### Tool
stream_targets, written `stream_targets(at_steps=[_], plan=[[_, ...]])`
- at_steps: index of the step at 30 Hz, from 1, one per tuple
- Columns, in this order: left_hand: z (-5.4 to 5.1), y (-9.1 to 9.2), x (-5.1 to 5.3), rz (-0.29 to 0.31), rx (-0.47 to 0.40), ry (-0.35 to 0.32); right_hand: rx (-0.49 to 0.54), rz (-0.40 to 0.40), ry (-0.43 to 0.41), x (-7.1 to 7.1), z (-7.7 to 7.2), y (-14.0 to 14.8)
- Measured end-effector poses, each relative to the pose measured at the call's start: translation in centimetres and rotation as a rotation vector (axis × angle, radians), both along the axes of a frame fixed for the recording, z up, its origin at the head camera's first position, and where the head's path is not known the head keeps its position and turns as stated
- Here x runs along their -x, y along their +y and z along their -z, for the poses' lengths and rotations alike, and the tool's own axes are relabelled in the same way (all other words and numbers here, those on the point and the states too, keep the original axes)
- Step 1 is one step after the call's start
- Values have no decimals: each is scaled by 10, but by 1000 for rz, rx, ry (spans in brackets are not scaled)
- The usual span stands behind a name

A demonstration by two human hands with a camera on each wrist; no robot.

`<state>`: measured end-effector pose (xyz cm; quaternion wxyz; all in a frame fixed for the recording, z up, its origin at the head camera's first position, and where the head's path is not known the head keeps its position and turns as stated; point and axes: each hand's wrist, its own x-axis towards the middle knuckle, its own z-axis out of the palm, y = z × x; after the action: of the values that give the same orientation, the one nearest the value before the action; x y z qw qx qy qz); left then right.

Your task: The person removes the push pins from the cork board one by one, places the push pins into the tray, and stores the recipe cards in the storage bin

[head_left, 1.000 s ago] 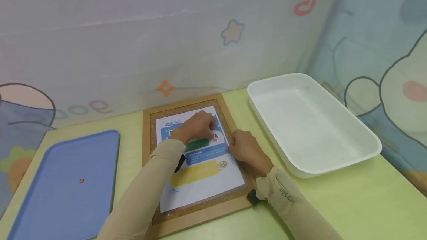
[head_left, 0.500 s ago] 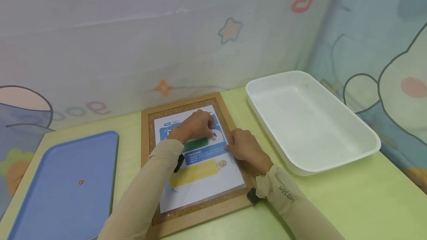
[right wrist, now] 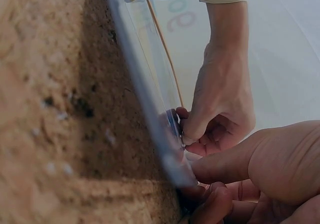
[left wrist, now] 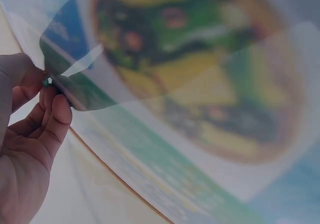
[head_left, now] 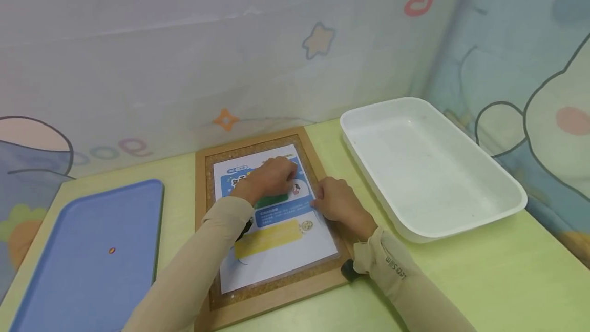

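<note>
A printed sheet (head_left: 301, 265) in a clear plastic sleeve (right wrist: 165, 134) lies on the wood-framed cork board (head_left: 269, 304). My left hand (head_left: 269, 178) reaches across the sheet's upper part, covering some of its green band. In the left wrist view, its thumb and fingers pinch the bent clear film, with a tiny teal spot showing between them; what that spot is cannot be told. At the right edge of the sheet, my right hand (head_left: 338, 201) pinches the sleeve's edge. The right wrist view has both hands close together along that raised edge.
A blue tray (head_left: 92, 270) on the left bears one small red and yellow bit (head_left: 111, 250). To the right stands a deep white tub (head_left: 433, 168). A printed cloth wall (head_left: 161, 65) rises behind the green table (head_left: 479, 281).
My left wrist and forearm have dropped slightly, and the fingers have shifted a little over the sheet's green band. The right hand stays at the sheet's edge.
</note>
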<state>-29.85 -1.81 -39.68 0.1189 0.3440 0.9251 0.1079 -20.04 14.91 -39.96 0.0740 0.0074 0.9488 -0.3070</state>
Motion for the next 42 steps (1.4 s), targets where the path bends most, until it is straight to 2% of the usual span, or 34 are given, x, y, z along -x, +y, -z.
stream_targets(at_steps=[5,14,19,30,38,42], plan=[[1,-1,-3,26,23,41,1,6,-9,0,1,0],[4,0,-9,1,100,105,4,9,-13,1,2,-1],[4,0,-8,-31,81,91,1,-4,13,1,1,-2],[6,4,1,-112,-62,-4,3,-7,19,0,2,0],[4,-1,2,-161,-98,-27,13,-12,10,1,1,-4],[3,3,5,-185,-79,-20,3,-8,14,3,-1,-4]])
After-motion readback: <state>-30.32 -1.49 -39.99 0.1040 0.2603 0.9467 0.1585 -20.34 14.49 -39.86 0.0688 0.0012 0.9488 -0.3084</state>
